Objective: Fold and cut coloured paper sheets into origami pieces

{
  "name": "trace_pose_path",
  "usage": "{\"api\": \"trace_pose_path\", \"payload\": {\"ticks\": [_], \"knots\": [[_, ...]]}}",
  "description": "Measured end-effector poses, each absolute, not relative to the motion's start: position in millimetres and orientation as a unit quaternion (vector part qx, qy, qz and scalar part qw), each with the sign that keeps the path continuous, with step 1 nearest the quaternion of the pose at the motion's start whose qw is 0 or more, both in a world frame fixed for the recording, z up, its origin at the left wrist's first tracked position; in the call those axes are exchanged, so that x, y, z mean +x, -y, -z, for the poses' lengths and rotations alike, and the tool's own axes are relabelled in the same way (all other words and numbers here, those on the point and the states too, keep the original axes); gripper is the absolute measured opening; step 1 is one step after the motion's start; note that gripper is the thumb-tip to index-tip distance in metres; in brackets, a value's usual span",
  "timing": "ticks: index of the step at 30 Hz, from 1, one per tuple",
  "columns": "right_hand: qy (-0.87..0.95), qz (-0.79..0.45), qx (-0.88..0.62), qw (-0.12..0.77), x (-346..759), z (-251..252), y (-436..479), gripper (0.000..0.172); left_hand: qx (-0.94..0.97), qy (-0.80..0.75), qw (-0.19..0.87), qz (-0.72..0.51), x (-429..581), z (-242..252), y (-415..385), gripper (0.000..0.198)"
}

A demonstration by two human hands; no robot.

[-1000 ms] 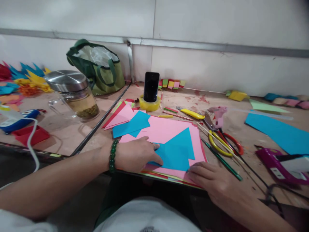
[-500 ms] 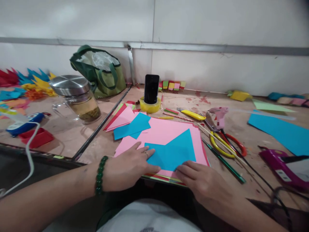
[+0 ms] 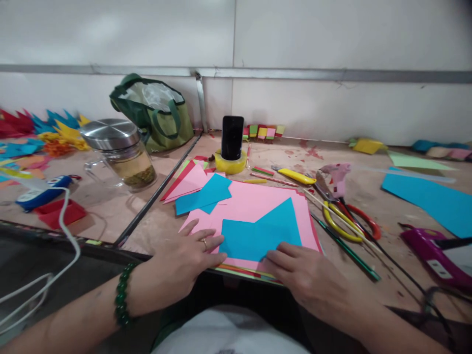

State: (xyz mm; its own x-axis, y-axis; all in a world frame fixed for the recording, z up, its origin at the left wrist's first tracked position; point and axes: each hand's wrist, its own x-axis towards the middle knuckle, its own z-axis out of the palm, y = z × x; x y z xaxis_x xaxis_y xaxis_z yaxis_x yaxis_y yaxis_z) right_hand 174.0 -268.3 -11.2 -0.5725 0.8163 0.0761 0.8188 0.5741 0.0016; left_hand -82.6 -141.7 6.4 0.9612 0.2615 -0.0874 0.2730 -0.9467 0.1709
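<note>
A folded sheet of blue paper (image 3: 258,236) lies on a stack of pink paper (image 3: 243,199) in front of me. My left hand (image 3: 184,258) rests flat with its fingers spread, the fingertips at the left edge of the blue paper. A ring and a green bead bracelet (image 3: 124,295) are on it. At the lower right edge of the blue paper my right hand (image 3: 302,268) has its fingers curled and pressed together on that edge; its thumb is mostly hidden. Another folded blue piece (image 3: 204,192) lies at the stack's upper left.
A phone (image 3: 232,137) stands in a tape roll (image 3: 230,163) behind the stack. To the right are a yellow cutter (image 3: 296,175), a pink glue gun (image 3: 339,177), scissors (image 3: 341,223), a green pencil (image 3: 346,248) and a purple power strip (image 3: 437,260). A glass mug (image 3: 129,164) stands left.
My left hand has drawn back to the left, off the blue paper's surface to its edge. The right hand has stayed at the lower right edge.
</note>
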Motion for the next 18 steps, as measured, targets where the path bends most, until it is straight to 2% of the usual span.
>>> {"api": "trace_pose_path", "payload": {"ticks": [6,9,12,15,16,18], "knots": [[0.858,0.073,-0.502,0.08,207,16,298,0.034,0.979,-0.158,0.126,0.024,-91,-2,140,0.063],[0.836,0.071,-0.534,0.109,217,13,308,0.035,0.976,-0.156,0.154,-0.002,-94,-4,140,0.064],[0.808,0.052,-0.569,0.146,219,4,305,0.033,0.957,-0.192,0.209,-0.051,-90,-4,139,0.047],[0.771,0.078,-0.602,0.195,208,-2,289,0.023,0.92,-0.268,0.243,-0.151,-73,2,137,0.025],[0.758,0.088,-0.614,0.199,202,-2,281,0.023,0.912,-0.287,0.239,-0.17,-66,6,136,0.027],[0.74,0.092,-0.642,0.179,187,2,263,0.048,0.907,-0.312,0.229,-0.166,-53,13,135,0.067]]}}
